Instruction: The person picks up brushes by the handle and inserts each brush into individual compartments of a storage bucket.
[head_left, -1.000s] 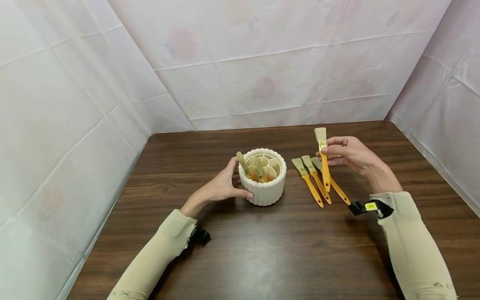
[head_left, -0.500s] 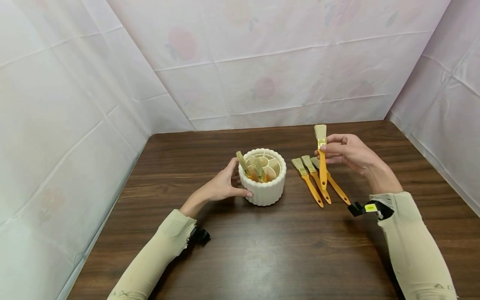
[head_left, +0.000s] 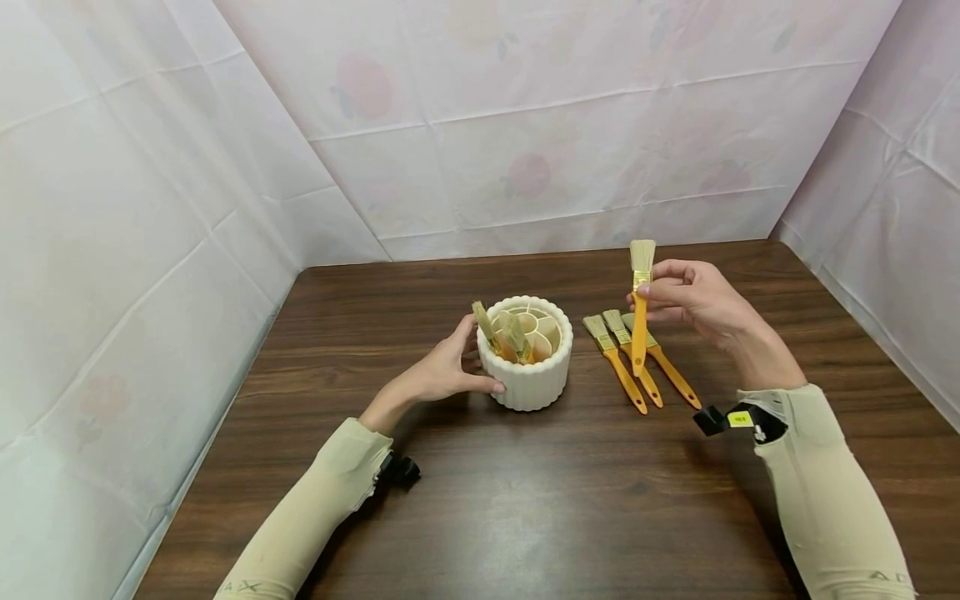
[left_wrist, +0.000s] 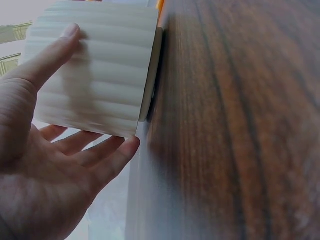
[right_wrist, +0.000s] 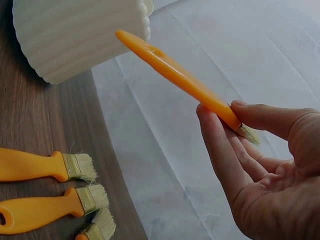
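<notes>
A white ribbed round holder [head_left: 527,358] with inner compartments stands mid-table; two brushes [head_left: 502,335] stick out of its left side. My left hand [head_left: 442,372] cups the holder's [left_wrist: 95,75] left wall, thumb and fingers curled round it. My right hand [head_left: 693,304] pinches a yellow-handled brush [head_left: 640,312] near its ferrule, bristles up, handle hanging down, lifted above the table. In the right wrist view that brush [right_wrist: 180,80] points its handle toward the holder [right_wrist: 80,35]. Three more yellow brushes [head_left: 628,367] lie side by side on the table under the right hand.
The dark wood table [head_left: 525,500] is walled by white sheeting [head_left: 112,250] on the left, back and right. Black wrist-camera mounts [head_left: 738,418] sit on both sleeves.
My right hand has raised the brush higher and swung it closer to upright. The left hand and the holder have stayed put.
</notes>
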